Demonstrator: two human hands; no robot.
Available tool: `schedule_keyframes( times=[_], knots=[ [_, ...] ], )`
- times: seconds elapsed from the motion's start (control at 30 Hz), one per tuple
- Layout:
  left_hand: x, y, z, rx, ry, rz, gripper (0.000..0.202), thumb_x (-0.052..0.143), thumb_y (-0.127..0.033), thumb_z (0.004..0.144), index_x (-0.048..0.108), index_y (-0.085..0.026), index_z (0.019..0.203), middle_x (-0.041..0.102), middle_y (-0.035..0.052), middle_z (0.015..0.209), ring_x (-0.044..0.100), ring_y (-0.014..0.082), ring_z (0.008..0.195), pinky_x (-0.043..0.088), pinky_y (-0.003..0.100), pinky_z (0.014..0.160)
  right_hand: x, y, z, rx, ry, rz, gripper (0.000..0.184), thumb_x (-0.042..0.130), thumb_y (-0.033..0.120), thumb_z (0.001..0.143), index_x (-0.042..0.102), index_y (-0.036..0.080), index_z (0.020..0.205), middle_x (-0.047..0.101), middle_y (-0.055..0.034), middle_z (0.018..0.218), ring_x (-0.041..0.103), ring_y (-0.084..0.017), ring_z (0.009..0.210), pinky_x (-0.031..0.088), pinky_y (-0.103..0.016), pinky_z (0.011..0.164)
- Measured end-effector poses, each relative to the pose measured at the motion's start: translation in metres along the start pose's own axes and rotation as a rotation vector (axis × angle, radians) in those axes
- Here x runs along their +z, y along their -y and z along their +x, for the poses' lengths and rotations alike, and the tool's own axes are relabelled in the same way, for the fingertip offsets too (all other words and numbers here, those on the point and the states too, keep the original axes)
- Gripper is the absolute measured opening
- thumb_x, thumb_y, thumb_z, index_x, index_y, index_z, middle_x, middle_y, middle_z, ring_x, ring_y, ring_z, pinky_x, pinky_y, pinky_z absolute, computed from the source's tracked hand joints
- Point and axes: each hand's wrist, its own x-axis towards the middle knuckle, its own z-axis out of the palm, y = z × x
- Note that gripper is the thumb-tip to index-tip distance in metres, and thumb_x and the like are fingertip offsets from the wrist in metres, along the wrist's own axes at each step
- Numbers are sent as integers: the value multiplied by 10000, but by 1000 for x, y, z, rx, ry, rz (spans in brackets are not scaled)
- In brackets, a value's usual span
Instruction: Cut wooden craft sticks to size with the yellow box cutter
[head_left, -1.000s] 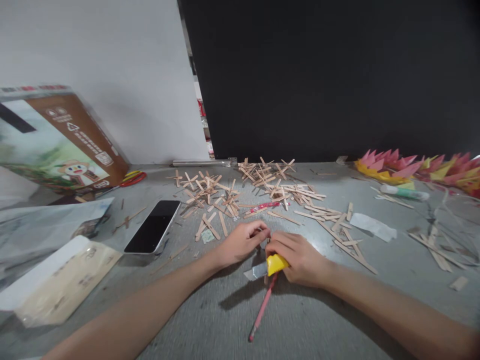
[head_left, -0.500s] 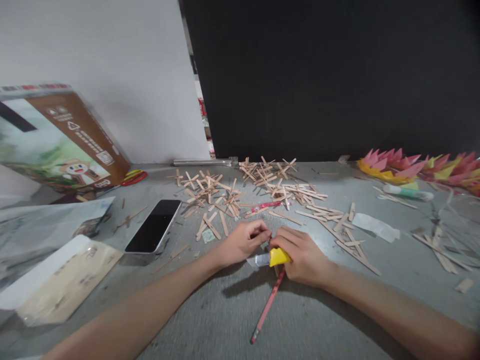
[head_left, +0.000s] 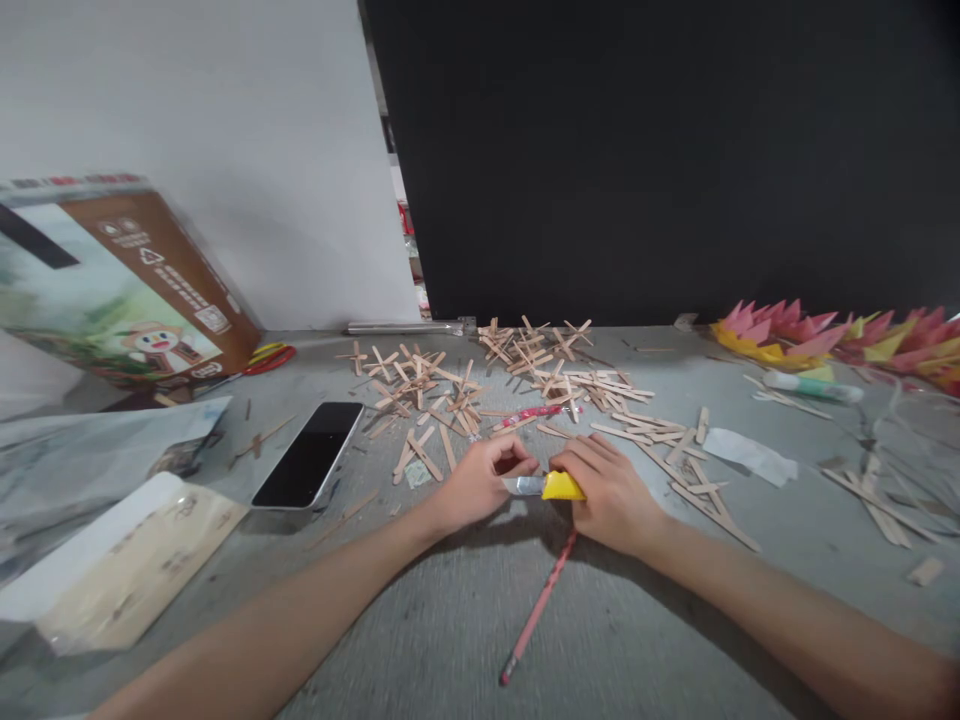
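Note:
Wrapped in my right hand (head_left: 604, 490) is a yellow utility knife (head_left: 562, 487). Its metal blade points left, close to the fingers of my left hand (head_left: 487, 478). That hand is closed in a pinch, and whatever lies between its fingertips is too small or hidden to make out. A pink pencil (head_left: 536, 615) lies on the grey table (head_left: 420, 620), its far end running under my right hand. Just beyond both hands are piles of wooden craft sticks (head_left: 409, 380), many of them joined in crosses.
Left of my hands lies a phone (head_left: 309, 455), with a plastic packet (head_left: 142, 560) nearer me and a printed box (head_left: 142, 290) behind. On the right are a white paper scrap (head_left: 750, 455), a glue stick (head_left: 814, 386) and pink and yellow folded paper (head_left: 787, 335).
My right hand has shifted slightly right and the knife has turned more level, its blade nearer my left fingers. A stick piece seen below the knife before is out of sight now.

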Motion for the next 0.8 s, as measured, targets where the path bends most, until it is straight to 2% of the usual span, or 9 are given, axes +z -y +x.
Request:
schedule_keyframes(
  times=[0.1,0.2,0.33,0.43,0.6,0.7,0.8],
  knots=[
    [-1,0,-1,12,8,53,163,748,-268,799,626,-162,819,622,-9,778,550,138,731,406,234,663,0,-3,0,16,1,-5,368,513,-2,657,589,197,958,626,-71,884,550,-250,818,425,-384,786],
    [-1,1,-1,28,10,122,85,692,-189,784,623,-167,827,617,-16,778,541,129,717,392,222,635,1,-5,-2,32,-2,-13,384,514,-4,650,592,195,969,634,-71,893,560,-253,825,429,-395,814],
    [1,3,-1,35,50,163,133,672,-263,840,571,-178,835,532,-50,690,498,109,623,372,218,582,2,-6,-2,62,-14,-29,375,508,-4,654,581,196,962,638,-74,893,574,-263,842,434,-411,832],
    [5,5,-1,89,89,219,161,634,-296,892,573,-175,806,528,-42,685,498,106,610,367,219,569,2,-7,-2,83,-24,-10,359,517,8,671,571,205,966,649,-72,902,579,-266,850,440,-407,812],
    [7,6,-3,215,144,566,319,564,-300,970,630,-168,687,561,-13,607,447,104,550,292,248,540,1,-5,-3,101,-65,32,390,511,7,662,568,217,986,652,-65,912,582,-261,856,455,-406,816],
    [6,5,-3,313,198,698,295,538,-313,1004,700,-182,794,665,23,685,535,127,585,309,264,562,-1,0,-1,68,-120,44,405,497,-4,647,562,210,985,644,-69,911,581,-262,866,458,-406,815],
    [7,5,-3,327,206,724,190,565,-312,989,713,-200,945,721,41,804,617,165,684,357,265,605,-3,8,1,30,-167,40,368,501,-13,668,553,211,956,626,-62,891,566,-250,841,450,-399,792]
  ],
)
